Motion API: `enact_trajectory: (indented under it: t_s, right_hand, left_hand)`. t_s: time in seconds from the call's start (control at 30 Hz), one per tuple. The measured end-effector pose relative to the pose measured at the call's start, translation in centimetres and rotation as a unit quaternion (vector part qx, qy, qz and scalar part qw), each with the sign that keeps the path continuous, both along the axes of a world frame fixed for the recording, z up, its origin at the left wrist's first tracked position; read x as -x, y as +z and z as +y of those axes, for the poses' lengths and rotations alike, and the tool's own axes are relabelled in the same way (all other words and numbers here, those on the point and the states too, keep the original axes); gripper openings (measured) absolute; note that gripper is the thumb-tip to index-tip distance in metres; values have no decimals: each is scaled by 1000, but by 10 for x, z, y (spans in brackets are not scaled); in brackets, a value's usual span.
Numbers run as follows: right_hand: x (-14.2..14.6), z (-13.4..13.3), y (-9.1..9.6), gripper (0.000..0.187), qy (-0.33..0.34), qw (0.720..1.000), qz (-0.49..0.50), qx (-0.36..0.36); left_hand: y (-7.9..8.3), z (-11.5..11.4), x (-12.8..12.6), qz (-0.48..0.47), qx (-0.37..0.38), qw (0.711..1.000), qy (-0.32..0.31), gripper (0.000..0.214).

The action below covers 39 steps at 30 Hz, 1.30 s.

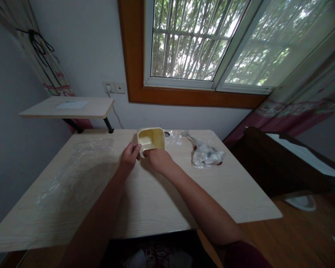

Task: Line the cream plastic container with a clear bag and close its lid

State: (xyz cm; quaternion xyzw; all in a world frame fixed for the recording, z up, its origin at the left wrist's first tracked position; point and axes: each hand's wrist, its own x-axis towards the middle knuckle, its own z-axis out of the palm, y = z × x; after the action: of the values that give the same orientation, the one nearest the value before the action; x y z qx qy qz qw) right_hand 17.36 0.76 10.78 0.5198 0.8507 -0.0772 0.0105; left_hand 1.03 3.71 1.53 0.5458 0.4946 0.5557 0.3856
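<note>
A pale yellow, square-cornered plastic container [156, 137] is tipped above the desk, its opening turned toward me. My left hand [130, 156] grips its left edge, thumb and fingers pinched at the rim. At the near rim is my right hand [158, 159], fingers curled over the edge and partly inside the container. The tips of those fingers are hidden, so anything small between them cannot be seen. To the right, a crumpled clear plastic bag [205, 153] with a twisted neck lies on the desk, a few reddish-brown bits showing in it.
A flat, clear plastic sheet or bag [80, 171] covers part of the light wooden desk [167, 201] on the left. A small raised shelf [44, 108] with a paper on it stands at the back left. A dark piece of furniture [257, 163] is beyond the right edge.
</note>
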Motion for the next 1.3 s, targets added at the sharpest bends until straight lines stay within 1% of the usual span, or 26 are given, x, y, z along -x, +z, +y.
enact_trajectory:
  t_s: [0.1,0.23,0.33,0.43,0.53,0.6,0.8,0.93,1.1,1.3]
  right_hand:
    - [-1,2,-2,34,-21,1000,-4,-3]
    - [-4,6,-4,38,-51,998,-38,-6]
    - [-3,8,-6,40,-41,998,-51,-24]
    - [-1,12,-7,39,-12,998,-52,-36]
    - [3,19,-8,38,35,998,-43,-16]
    - [6,24,-8,38,46,998,-40,-3]
    - [15,39,-13,38,17,998,-51,11]
    - [21,55,-19,39,7,998,-61,34]
    - [24,70,-27,41,-6,996,-74,42]
    - [24,80,-32,39,-10,994,-91,55]
  left_hand:
    - [0,0,1,-12,-2,1000,0,33]
    - [1,-1,0,-17,-3,1000,-2,35]
    - [2,-2,0,-12,3,1000,1,35]
    - [3,-3,0,-4,7,1000,-7,34]
    - [2,-3,1,-4,6,1000,-15,34]
    - [1,-3,1,-2,2,1000,-19,34]
    - [0,-3,2,4,1,1000,-15,35]
    - [-1,-1,0,-17,9,1000,-12,35]
    - [4,-4,-3,-24,20,999,-29,35]
    - [8,-8,-3,-22,23,999,-32,34]
